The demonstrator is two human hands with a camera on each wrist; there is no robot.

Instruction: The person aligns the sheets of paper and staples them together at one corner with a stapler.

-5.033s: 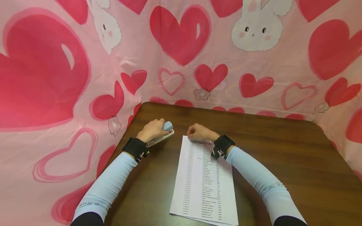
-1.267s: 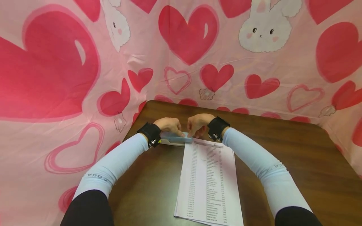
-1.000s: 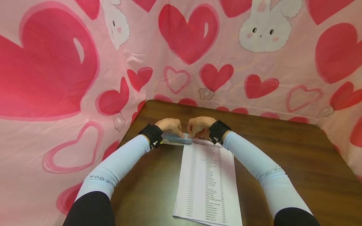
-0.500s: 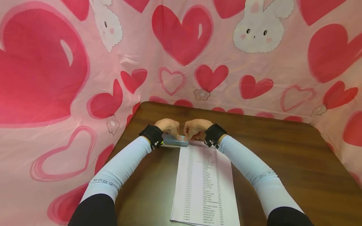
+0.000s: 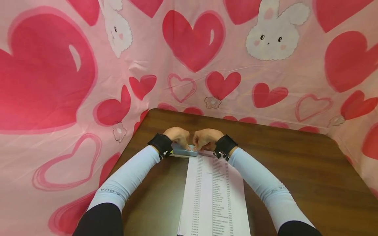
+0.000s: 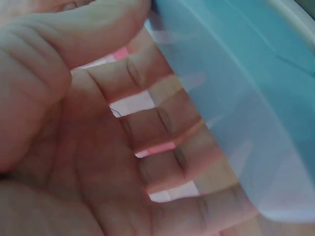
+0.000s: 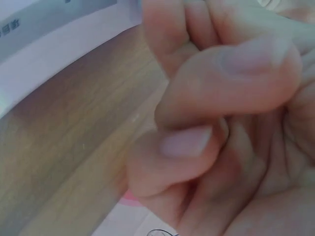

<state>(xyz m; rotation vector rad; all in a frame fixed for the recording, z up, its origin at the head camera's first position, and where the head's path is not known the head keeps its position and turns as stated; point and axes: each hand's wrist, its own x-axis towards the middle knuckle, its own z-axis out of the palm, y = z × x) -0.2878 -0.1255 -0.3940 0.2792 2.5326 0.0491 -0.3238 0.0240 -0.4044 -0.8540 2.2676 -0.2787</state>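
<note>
A light blue stapler (image 5: 181,151) with a pale base lies over the upper left corner of a stack of printed paper (image 5: 214,196). My left hand (image 5: 178,135) grips the stapler from the far side, thumb on its top. The left wrist view shows the fingers passing behind the blue cover (image 6: 236,98). My right hand (image 5: 205,137) presses a digit on the stapler's front end, close to the left thumb. In the right wrist view its other fingers (image 7: 172,152) are curled with nothing in them, beside the paper's edge (image 7: 74,49).
The sheets lie on a dark brown wooden table (image 5: 289,173). Behind and to the left hangs a pink cloth (image 5: 147,65) with hearts and rabbits. Black straps (image 5: 225,146) carrying cameras sit on both wrists.
The left hand has brought the stapler right, from beside the paper onto its upper left corner. The right hand has moved from the paper's top edge onto the stapler. Lately both hands stay nearly still.
</note>
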